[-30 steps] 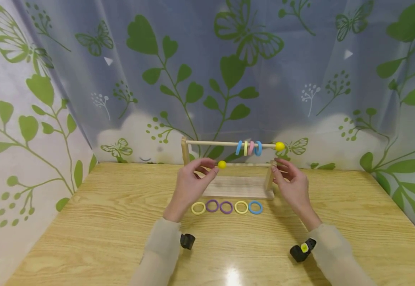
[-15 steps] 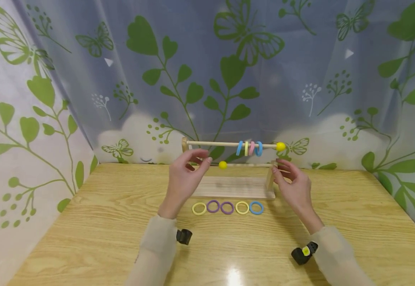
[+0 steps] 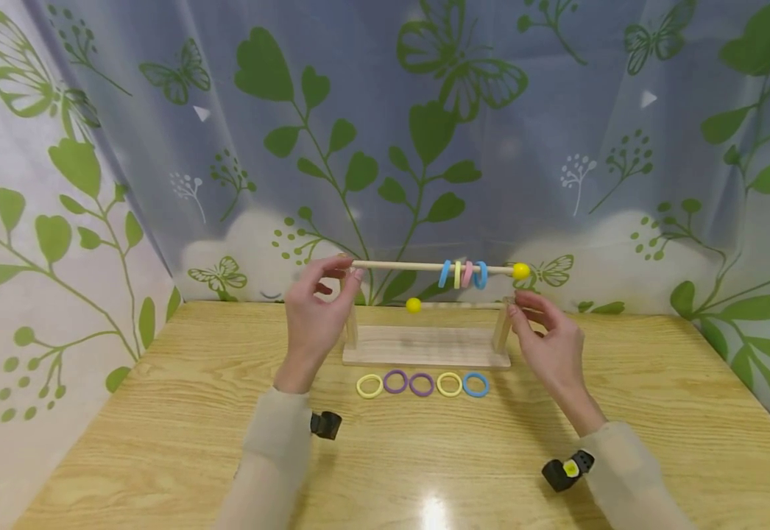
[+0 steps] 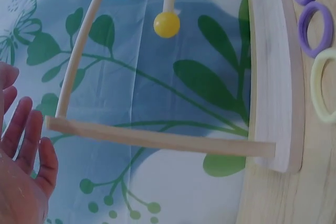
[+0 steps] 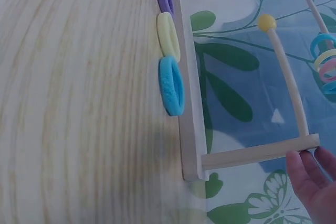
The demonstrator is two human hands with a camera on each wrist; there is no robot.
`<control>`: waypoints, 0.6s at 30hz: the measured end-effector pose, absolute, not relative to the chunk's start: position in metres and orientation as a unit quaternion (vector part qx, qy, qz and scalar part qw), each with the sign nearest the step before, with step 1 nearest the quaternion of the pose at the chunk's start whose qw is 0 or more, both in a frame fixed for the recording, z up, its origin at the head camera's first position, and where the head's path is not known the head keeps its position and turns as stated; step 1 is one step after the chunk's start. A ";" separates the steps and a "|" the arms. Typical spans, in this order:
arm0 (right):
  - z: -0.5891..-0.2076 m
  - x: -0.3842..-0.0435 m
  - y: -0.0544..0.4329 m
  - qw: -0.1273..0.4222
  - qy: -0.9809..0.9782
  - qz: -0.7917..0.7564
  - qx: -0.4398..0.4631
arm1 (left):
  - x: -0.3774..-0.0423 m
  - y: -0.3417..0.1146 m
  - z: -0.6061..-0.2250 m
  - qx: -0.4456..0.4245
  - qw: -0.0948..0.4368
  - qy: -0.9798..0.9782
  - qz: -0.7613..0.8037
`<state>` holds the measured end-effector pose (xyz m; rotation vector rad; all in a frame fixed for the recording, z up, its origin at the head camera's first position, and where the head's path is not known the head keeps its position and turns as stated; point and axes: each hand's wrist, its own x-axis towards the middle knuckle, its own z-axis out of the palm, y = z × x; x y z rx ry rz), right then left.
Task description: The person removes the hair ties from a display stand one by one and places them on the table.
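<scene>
A wooden stand (image 3: 425, 346) has two upright posts, each carrying a horizontal rod tipped with a yellow ball. The higher rod (image 3: 398, 265) comes from the left post and bears several hair ties (image 3: 467, 274) in blue, yellow and pink. The lower rod (image 3: 461, 305) extends from the right post (image 3: 500, 327) with no ties on it. My left hand (image 3: 319, 309) is at the top of the left post (image 4: 157, 137), fingers loosely bent and apart in the left wrist view. My right hand (image 3: 550, 346) pinches the right post's top, its fingertips (image 5: 296, 166) against the wood.
In front of the stand's base lies a row of loose hair ties: a yellow one (image 3: 369, 386), two purple ones (image 3: 421, 395), another yellow one (image 3: 449, 395) and a blue one (image 3: 475, 394). A patterned curtain (image 3: 372, 147) hangs behind the wooden table (image 3: 213, 412).
My left hand has moved left and up, from beside the lower rod's yellow ball to the left post's top. My right hand stays at the right post. The hair ties keep their places.
</scene>
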<state>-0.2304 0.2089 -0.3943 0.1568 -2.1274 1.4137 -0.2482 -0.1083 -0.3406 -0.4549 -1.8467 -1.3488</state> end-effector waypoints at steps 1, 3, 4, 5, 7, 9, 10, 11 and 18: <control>-0.393 -0.230 0.209 0.292 -0.798 0.524 0.059 | -0.249 -0.110 -0.340 -0.178 0.396 -0.727 -0.532; -0.392 -0.229 0.208 0.302 -0.801 0.514 0.058 | -0.251 -0.112 -0.340 -0.174 0.403 -0.726 -0.530; -0.391 -0.228 0.207 0.306 -0.801 0.511 0.057 | -0.252 -0.114 -0.340 -0.173 0.405 -0.726 -0.529; -0.391 -0.227 0.207 0.310 -0.802 0.508 0.057 | -0.252 -0.115 -0.340 -0.173 0.406 -0.726 -0.528; -0.389 -0.226 0.206 0.315 -0.801 0.506 0.056 | -0.254 -0.117 -0.340 -0.169 0.403 -0.730 -0.525; -0.388 -0.226 0.205 0.320 -0.797 0.509 0.058 | -0.256 -0.120 -0.340 -0.164 0.398 -0.736 -0.522; -0.387 -0.225 0.204 0.323 -0.794 0.511 0.061 | -0.257 -0.121 -0.340 -0.161 0.394 -0.740 -0.521; -0.386 -0.225 0.204 0.327 -0.792 0.512 0.064 | -0.258 -0.122 -0.340 -0.158 0.390 -0.743 -0.521; -0.380 -0.225 0.200 0.354 -0.777 0.513 0.087 | -0.264 -0.130 -0.342 -0.143 0.347 -0.755 -0.538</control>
